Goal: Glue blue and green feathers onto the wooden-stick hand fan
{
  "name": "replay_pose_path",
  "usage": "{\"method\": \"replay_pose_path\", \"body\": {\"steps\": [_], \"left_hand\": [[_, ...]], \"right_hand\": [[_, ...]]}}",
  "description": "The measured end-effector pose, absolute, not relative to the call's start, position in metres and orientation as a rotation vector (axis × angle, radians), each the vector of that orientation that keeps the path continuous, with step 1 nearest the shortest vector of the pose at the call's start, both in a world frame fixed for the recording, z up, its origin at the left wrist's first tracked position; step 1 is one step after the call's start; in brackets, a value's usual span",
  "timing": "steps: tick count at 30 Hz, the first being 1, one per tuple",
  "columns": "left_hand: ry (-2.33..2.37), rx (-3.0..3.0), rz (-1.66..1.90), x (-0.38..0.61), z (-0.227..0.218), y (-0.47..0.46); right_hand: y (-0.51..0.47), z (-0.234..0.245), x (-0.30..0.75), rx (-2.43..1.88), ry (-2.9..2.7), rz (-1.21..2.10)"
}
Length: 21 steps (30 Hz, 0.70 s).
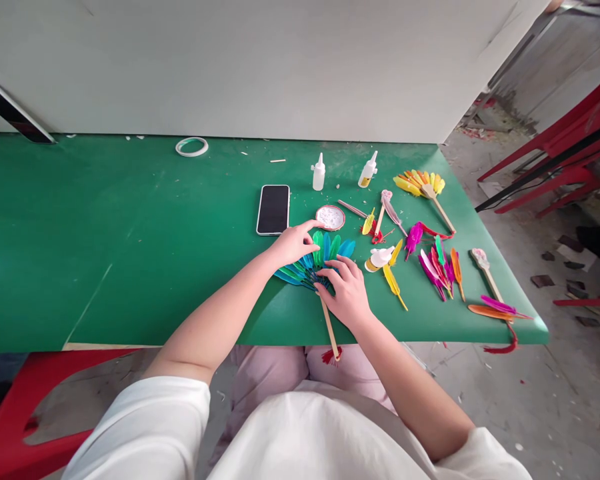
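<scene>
A fan of blue and green feathers (305,270) lies near the table's front edge. Its pale wooden handle (329,327) points toward me, with a red tassel (330,357) at the end. My left hand (295,244) is over the upper left of the feathers, thumb and index finger apart. That index fingertip is close to a round, red-rimmed lid (330,217); whether they touch I cannot tell. My right hand (349,290) rests over the feathers' base with spread, bent fingers, hiding part of it. Right of it lies a small white glue bottle (380,259) beside yellow feathers (394,287).
A phone (273,210) lies behind my left hand. Two glue bottles (319,172) stand farther back. A yellow-orange feather fan (423,183), loose coloured feathers (437,270) and a wooden handle (486,273) are at the right. A tape roll (191,147) lies near the wall.
</scene>
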<state>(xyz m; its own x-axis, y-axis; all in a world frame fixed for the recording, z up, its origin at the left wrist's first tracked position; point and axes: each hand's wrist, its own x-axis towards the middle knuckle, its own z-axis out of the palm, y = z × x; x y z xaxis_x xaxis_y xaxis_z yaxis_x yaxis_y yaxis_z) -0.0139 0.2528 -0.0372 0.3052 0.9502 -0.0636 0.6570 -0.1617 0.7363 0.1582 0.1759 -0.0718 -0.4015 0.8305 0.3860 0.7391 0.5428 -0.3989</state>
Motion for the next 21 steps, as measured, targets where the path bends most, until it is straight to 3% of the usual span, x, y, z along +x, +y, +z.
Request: {"method": "replay_pose_path", "body": {"steps": [21], "left_hand": [[1.474, 1.875, 0.514, -0.017, -0.035, 0.266]], "right_hand": [[0.174, -0.072, 0.159, -1.186, -2.225, 0.213]]}}
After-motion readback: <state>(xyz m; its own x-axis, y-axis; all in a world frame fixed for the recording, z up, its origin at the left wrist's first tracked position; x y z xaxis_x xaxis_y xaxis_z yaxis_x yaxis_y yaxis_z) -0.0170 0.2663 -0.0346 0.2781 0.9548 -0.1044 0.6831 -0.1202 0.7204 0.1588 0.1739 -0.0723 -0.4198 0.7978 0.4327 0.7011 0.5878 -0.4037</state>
